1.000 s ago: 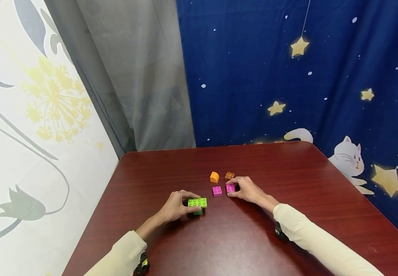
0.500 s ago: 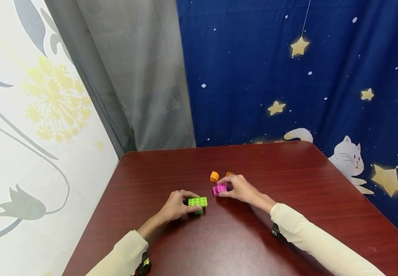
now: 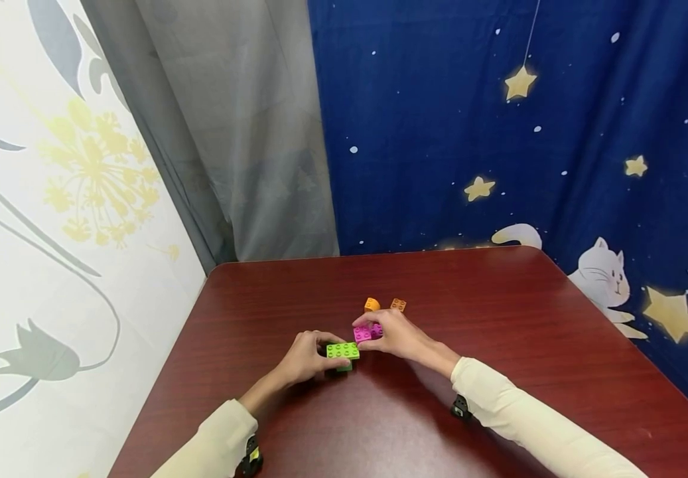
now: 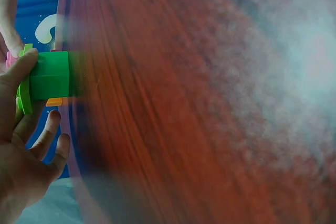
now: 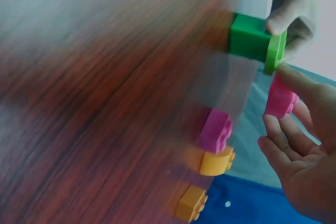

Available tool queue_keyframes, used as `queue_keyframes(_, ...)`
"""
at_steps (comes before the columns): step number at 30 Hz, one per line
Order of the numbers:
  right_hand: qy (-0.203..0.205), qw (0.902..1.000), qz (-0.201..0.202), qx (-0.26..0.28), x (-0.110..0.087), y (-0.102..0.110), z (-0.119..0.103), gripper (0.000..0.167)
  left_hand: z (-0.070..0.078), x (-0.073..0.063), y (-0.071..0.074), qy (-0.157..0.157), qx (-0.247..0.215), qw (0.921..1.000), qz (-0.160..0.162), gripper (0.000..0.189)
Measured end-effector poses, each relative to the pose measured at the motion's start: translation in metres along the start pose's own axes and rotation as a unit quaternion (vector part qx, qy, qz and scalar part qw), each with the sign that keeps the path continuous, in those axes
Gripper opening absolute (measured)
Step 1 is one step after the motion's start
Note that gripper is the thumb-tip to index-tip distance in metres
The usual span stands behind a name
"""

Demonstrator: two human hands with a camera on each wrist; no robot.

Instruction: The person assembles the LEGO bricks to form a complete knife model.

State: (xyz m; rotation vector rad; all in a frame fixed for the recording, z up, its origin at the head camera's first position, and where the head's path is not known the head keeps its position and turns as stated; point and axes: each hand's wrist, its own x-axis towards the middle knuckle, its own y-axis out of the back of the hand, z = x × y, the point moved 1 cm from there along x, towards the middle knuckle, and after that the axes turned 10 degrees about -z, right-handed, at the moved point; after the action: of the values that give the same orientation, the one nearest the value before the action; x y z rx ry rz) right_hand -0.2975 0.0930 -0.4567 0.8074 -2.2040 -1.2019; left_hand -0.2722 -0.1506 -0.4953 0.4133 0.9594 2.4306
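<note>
My left hand (image 3: 300, 360) pinches a flat lime-green building brick (image 3: 342, 350) with two rows of studs. It sits on top of a darker green block (image 4: 50, 80), whose lower end is at the tabletop. In the head view my right hand (image 3: 402, 337) is just right of them, a pink building brick (image 5: 281, 98) held between thumb and fingers. That pink brick is raised off the table, right beside the lime brick's edge. Behind the right hand a second, magenta brick (image 5: 214, 130) stands on the table, partly hidden in the head view.
An orange-yellow brick with a curved top (image 5: 216, 162) and a square orange brick (image 3: 399, 305) stand farther back on the dark red wooden table (image 3: 469, 282). Behind the table hang a grey curtain (image 3: 248, 133) and a blue star-patterned curtain (image 3: 415, 133).
My right hand has carried the pink brick leftward, past the magenta brick, up to the lime brick. The left hand keeps its hold and has hardly moved.
</note>
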Motion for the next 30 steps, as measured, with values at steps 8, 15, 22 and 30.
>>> queue_keyframes(8,0.013,0.9995,0.011,0.028,0.001,-0.003,-0.006,0.035,0.000,-0.001,-0.001,0.001,-0.007,1.0000,0.000,0.034)
queue_keyframes(15,0.035,0.9987,0.011,0.036,0.005,-0.010,-0.014,0.035,0.000,-0.001,-0.001,0.000,-0.005,1.0000,0.008,0.036)
queue_keyframes(22,0.051,0.9974,0.013,0.049,0.011,-0.018,-0.021,0.036,0.000,0.000,0.000,-0.004,0.004,1.0000,0.003,0.030)
queue_keyframes(30,0.036,0.9978,0.014,0.054,0.012,-0.027,-0.025,0.033,0.002,-0.002,0.001,0.002,-0.002,1.0000,0.001,0.027)
